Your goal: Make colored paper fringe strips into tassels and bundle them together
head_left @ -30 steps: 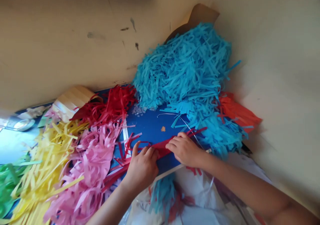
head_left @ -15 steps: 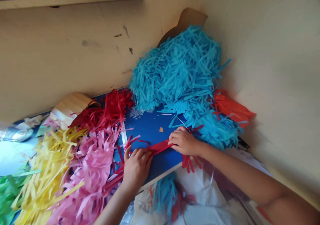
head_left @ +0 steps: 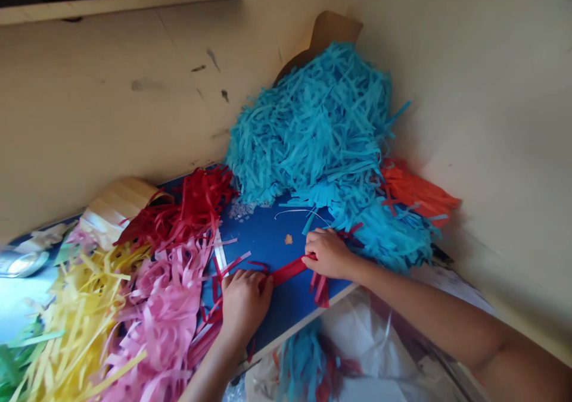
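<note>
Stretched between my hands over the blue tabletop (head_left: pixel 263 235) is a strip of red tissue paper (head_left: pixel 291 271) with fringed ends. My left hand (head_left: pixel 246 301) is closed on its left end, and fringe pokes out beyond the knuckles. The other end is pinched in my right hand (head_left: pixel 328 254), with red fringe hanging below the palm and sticking out past the fingers. A thin white string (head_left: pixel 300 211) curves behind my right hand. Close by on the table lies a small tan scrap (head_left: pixel 288 239).
Behind my hands rises a big heap of blue tissue fringe (head_left: pixel 313 128), beside orange tissue paper (head_left: pixel 417 190). Dark red fringe (head_left: pixel 192 205), pink fringe (head_left: pixel 165 307), yellow fringe (head_left: pixel 84 307) and green fringe (head_left: pixel 15 360) spread leftward. A shelf (head_left: pixel 125 6) juts from the wall above.
Both hands keep their hold on the red strip, still drawn out between them. The red fringe under my right hand has shifted left and hangs closer together. The view has turned slightly.
</note>
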The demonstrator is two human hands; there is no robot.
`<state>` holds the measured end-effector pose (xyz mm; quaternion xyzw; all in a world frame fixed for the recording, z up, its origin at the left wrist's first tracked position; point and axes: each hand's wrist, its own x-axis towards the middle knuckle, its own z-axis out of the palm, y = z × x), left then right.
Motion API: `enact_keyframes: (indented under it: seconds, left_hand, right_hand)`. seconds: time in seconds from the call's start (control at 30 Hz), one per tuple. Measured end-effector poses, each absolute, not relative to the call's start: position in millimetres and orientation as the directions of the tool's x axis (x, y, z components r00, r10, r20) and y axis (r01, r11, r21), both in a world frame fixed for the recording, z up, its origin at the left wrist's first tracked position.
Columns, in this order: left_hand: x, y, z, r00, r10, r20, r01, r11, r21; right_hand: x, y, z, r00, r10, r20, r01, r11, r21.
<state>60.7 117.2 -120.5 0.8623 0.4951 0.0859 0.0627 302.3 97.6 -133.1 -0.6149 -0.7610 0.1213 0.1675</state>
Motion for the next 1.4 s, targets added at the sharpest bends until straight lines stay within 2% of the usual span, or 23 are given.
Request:
enact_keyframes:
  seconds: [0.17, 0.23, 0.3, 0.37, 0.47, 0.53, 0.6, 0.8, 0.97, 1.07, 1.27, 1.4]
  left_hand:
    - [60, 118, -118, 0.474, 0.879, 0.047, 0.863, -0.475, 0.171]
    - [60, 117, -114, 0.477, 0.874, 0.092, 0.860, -0.486, 0.156]
    - [61, 114, -109, 0.560, 0.811, 0.167, 0.810, -0.579, 0.095]
    - [63, 110, -105, 0.689, 0.698, 0.196, 0.710, -0.704, 0.012]
    - [67, 106, -100, 0.783, 0.602, 0.158, 0.613, -0.790, -0.029]
    - [69, 105, -98, 0.785, 0.597, 0.165, 0.608, -0.794, -0.018]
    - [70, 105, -97, 0.769, 0.612, 0.181, 0.621, -0.783, 0.009]
    - [72, 111, -96, 0.715, 0.670, 0.202, 0.673, -0.737, 0.064]
    - [67, 110, -99, 0.693, 0.675, 0.253, 0.689, -0.724, 0.046]
    - [55, 106, -106, 0.677, 0.669, 0.306, 0.689, -0.722, 0.056]
    - [28, 104, -123, 0.590, 0.730, 0.345, 0.689, -0.678, 0.258]
    - [25, 106, -127, 0.539, 0.785, 0.307, 0.717, -0.618, 0.322]
  right_hand:
    - [304, 100, -130, -0.187, 0.979, 0.086, 0.905, 0.206, -0.372]
    - [303, 100, -123, -0.172, 0.981, 0.090, 0.912, 0.193, -0.362]
    - [298, 96, -114, -0.180, 0.974, 0.137, 0.924, 0.215, -0.316]
    - [292, 91, -105, -0.314, 0.924, 0.219, 0.909, 0.359, -0.210]
    - [283, 85, -100, -0.609, 0.749, 0.261, 0.777, 0.630, 0.008]
    - [280, 86, -105, -0.704, 0.665, 0.250, 0.701, 0.707, 0.093]
    - [282, 92, -111, -0.734, 0.630, 0.255, 0.670, 0.733, 0.119]
    - [285, 112, -114, -0.647, 0.734, 0.204, 0.738, 0.671, -0.073]
    - [274, 106, -109, -0.600, 0.749, 0.281, 0.766, 0.639, -0.070]
    - [278, 102, -116, -0.588, 0.758, 0.281, 0.760, 0.637, -0.127]
    - [309, 107, -134, -0.448, 0.861, 0.241, 0.795, 0.508, -0.332]
    - [313, 113, -136, -0.356, 0.910, 0.212, 0.800, 0.414, -0.434]
